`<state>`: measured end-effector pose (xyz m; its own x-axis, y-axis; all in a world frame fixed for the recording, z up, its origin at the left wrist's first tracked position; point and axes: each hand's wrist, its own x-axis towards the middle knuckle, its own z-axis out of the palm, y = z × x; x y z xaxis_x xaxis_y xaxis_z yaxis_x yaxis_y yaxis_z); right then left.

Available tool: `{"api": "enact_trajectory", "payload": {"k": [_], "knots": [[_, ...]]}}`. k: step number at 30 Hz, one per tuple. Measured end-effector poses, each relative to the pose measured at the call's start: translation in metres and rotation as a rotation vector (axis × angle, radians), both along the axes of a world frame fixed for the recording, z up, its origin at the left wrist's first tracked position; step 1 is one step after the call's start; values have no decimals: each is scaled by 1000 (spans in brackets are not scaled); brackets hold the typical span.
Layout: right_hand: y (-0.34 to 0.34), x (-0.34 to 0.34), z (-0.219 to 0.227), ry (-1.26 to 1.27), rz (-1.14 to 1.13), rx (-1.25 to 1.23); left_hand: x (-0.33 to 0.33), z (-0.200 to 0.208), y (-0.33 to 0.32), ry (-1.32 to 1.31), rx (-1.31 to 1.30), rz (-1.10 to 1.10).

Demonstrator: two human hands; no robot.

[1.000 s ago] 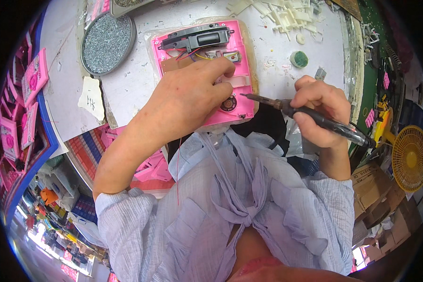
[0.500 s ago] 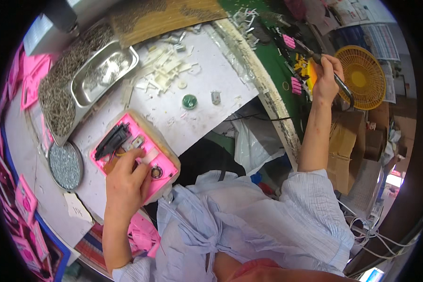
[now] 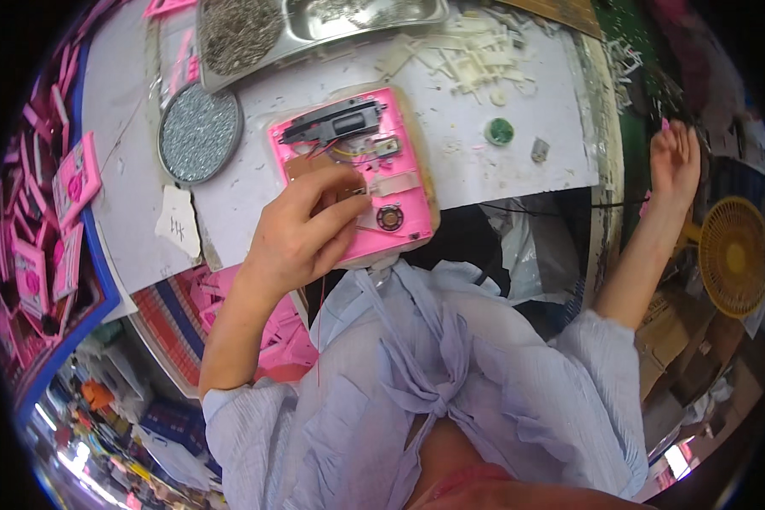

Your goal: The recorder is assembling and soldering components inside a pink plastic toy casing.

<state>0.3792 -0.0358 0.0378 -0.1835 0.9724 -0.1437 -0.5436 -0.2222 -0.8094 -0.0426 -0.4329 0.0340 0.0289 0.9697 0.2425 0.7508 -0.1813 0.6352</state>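
A pink plastic casing (image 3: 406, 146) lies open side up on a pale, film-wrapped pad. Inside it are a black plastic mechanism (image 3: 336, 121), a brown board (image 3: 306, 165), a small metal-cased part with thin wires (image 3: 386, 147) and a round dark disc (image 3: 389, 218). My left hand (image 3: 302, 229) bends over the casing's near left part, thumb and fingertips pinched together beside the board. What lies between them is hidden. From below this hand hangs a thin red wire (image 3: 320, 331). Out to the right, my right hand (image 3: 676, 166) is raised with its fingers apart, no tool visible in it.
Beyond the casing stands a metal tray (image 3: 319, 41) of small screws. A round dish of grey bits (image 3: 199, 134) sits left. White plastic pieces (image 3: 476, 64), a green-topped round item (image 3: 499, 131) and pink casings (image 3: 78, 183) lie around. A yellow fan (image 3: 733, 255) is at far right.
The view has swung, so the table sits further right and higher. My right hand has let go of the dark-handled tool. My left hand stays pinched at the casing; a red wire now shows below it.
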Motion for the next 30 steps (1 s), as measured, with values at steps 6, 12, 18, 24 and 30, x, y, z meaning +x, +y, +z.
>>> {"api": "enact_trajectory", "payload": {"k": [6, 12, 18, 24, 30], "knots": [[-187, -164, 2, -686, 441, 391, 9, -3, 1, 81, 8, -6], [-213, -252, -3, -1181, 620, 1148, 13, -8, 1, 58, 67, 61], [-217, -266, 13, -1491, 736, 1228, 12, -19, 9, 56, 254, 172], [-206, -259, 6, -1251, 827, 815, 1, -4, 50, 199, 267, 143], [-203, -266, 18, -1329, 908, 764, -3, -9, 55, 204, 259, 119]]}}
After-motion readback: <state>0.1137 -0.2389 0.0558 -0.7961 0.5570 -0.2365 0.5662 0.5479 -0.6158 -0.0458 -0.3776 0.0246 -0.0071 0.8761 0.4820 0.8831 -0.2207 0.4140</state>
